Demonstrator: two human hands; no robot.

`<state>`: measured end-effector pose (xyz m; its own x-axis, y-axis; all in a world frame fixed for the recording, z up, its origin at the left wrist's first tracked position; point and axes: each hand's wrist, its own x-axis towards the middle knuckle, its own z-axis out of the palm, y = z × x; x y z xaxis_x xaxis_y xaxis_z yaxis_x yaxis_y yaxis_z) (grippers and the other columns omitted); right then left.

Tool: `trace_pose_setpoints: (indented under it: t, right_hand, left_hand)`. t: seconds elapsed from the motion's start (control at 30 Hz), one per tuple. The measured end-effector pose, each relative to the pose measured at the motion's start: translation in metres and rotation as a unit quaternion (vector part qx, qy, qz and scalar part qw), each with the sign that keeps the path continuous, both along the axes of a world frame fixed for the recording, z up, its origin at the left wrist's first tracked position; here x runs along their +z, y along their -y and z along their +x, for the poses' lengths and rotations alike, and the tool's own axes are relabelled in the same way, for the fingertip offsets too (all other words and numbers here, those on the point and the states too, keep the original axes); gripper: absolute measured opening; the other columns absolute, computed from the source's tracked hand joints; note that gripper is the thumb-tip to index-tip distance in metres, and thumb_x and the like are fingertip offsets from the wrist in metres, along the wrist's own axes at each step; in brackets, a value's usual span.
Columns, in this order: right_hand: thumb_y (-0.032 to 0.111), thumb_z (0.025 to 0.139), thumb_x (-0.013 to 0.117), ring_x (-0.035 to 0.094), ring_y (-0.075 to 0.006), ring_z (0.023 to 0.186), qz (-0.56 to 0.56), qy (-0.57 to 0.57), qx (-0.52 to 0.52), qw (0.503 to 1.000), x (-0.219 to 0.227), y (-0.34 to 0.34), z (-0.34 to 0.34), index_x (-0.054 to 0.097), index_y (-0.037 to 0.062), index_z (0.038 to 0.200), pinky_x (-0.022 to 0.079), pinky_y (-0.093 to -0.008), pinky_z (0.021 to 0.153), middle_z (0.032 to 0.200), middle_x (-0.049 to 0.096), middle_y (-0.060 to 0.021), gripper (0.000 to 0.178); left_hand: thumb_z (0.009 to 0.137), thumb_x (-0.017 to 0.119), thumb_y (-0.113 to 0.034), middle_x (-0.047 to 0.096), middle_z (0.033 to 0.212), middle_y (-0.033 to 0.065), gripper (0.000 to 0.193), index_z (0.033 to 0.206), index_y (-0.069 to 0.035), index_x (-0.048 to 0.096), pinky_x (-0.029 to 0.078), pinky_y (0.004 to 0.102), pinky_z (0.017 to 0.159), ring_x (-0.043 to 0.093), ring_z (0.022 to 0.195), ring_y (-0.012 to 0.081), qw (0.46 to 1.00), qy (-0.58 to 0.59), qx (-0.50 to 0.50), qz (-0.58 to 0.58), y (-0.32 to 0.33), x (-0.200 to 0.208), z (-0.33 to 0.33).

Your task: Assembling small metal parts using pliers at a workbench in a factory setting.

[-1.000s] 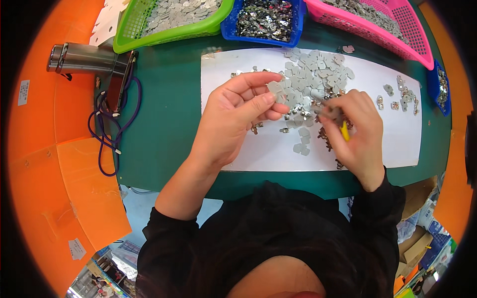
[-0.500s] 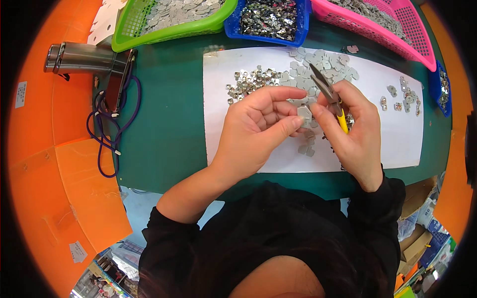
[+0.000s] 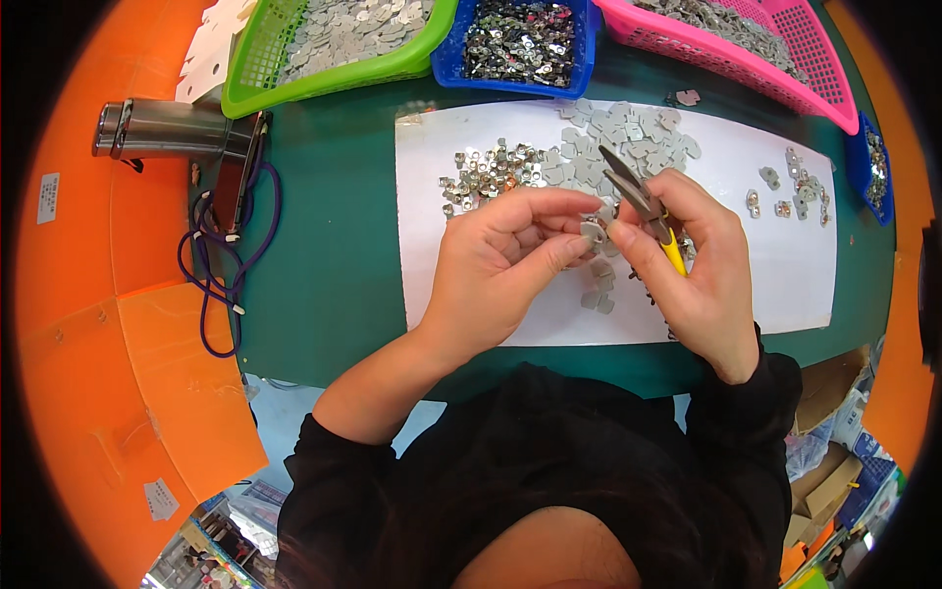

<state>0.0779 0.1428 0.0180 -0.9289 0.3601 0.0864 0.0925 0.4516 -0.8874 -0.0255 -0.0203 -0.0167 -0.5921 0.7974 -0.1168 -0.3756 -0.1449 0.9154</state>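
Between the thumb and fingers of my left hand (image 3: pixel 510 250) is a small flat grey piece (image 3: pixel 593 233), seen tilted and partly covered by fingertips. My right hand (image 3: pixel 692 260) grips a yellow-handled tool (image 3: pixel 671 247) with two dark pointed jaws, slightly apart and aimed up and left. The right thumb and fingertip come right up to the grey piece; whether they pinch it too is hard to see. Under and beyond both hands, a heap of flat grey pieces (image 3: pixel 628 137) lies on a white board (image 3: pixel 432 285). Small shiny metal clips (image 3: pixel 491 167) are scattered beside the heap.
Along the far edge stand a green basket (image 3: pixel 339 83), a blue bin (image 3: pixel 515 86) and a pink basket (image 3: pixel 726 74), all holding small parts. Joined-looking pieces (image 3: pixel 805 187) lie at the board's right. On the left are a steel cup (image 3: pixel 167 128), a phone (image 3: pixel 238 182) and a purple cord (image 3: pixel 275 206).
The grey piece has turned from nearly face-on to a tilt, and the right thumb has come closer to it. The tool's jaws have moved slightly left and down.
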Motion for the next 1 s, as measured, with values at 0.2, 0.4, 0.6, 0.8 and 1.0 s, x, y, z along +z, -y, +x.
trace_pose_setpoints:
  t: [0.2, 0.4, 0.6, 0.8, 1.0]
  right_hand:
    - [0.01, 0.085, 0.068, 0.049, -0.0108, 0.068, -0.047, 0.011, 0.018, 0.999, 0.006, -0.001, 0.004, 0.059, -0.0005, 0.087, 0.037, -0.0247, 0.062, 0.077, 0.051, -0.0036, 0.014]
    - [0.007, 0.078, 0.074, 0.052, -0.0124, 0.074, 0.018, -0.034, 0.054, 0.998, 0.008, -0.003, 0.007, 0.062, 0.0007, 0.089, 0.039, -0.0245, 0.065, 0.081, 0.055, -0.0042, 0.017]
    - [0.009, 0.07, 0.081, 0.054, -0.0217, 0.072, 0.016, -0.091, 0.035, 0.995, -0.008, 0.0, 0.01, 0.069, 0.0046, 0.092, 0.042, -0.0311, 0.069, 0.077, 0.059, -0.0055, 0.025]
    - [0.005, 0.07, 0.081, 0.055, -0.0193, 0.072, 0.005, -0.122, 0.028, 0.992, -0.01, 0.004, 0.011, 0.069, 0.0042, 0.09, 0.042, -0.0301, 0.067, 0.078, 0.059, -0.0057, 0.024]
    - [0.003, 0.072, 0.08, 0.056, -0.0158, 0.07, -0.067, -0.098, 0.018, 0.993, -0.013, 0.007, 0.012, 0.067, 0.0023, 0.087, 0.042, -0.0269, 0.062, 0.082, 0.06, -0.0063, 0.02]
  left_hand:
    - [0.085, 0.069, 0.003, 0.071, 0.094, 0.0084, 0.021, 0.105, -0.002, 0.071, 0.057, 0.0264, 0.074, 0.069, 0.081, 0.0149, 0.959, -0.276, 0.049, -0.048, -0.001, 0.003, 0.0]
    - [0.08, 0.073, 0.004, 0.073, 0.089, 0.0086, 0.021, 0.099, -0.006, 0.072, 0.055, 0.0261, 0.066, 0.071, 0.078, 0.0198, 0.892, -0.445, 0.069, -0.038, 0.003, 0.008, -0.002]
    - [0.076, 0.074, 0.007, 0.073, 0.091, 0.0098, 0.023, 0.096, -0.004, 0.072, 0.056, 0.0279, 0.066, 0.072, 0.077, 0.0219, 0.897, -0.43, 0.098, 0.027, 0.001, 0.004, 0.001]
    - [0.074, 0.074, 0.008, 0.073, 0.091, 0.01, 0.024, 0.097, -0.002, 0.072, 0.058, 0.0305, 0.068, 0.072, 0.08, 0.0244, 0.851, -0.513, 0.107, 0.036, 0.002, 0.003, 0.0]
    - [0.073, 0.074, 0.01, 0.073, 0.091, 0.0129, 0.026, 0.097, 0.0, 0.072, 0.058, 0.0317, 0.069, 0.072, 0.08, 0.0262, 0.833, -0.537, 0.118, 0.065, 0.002, 0.0, -0.002]
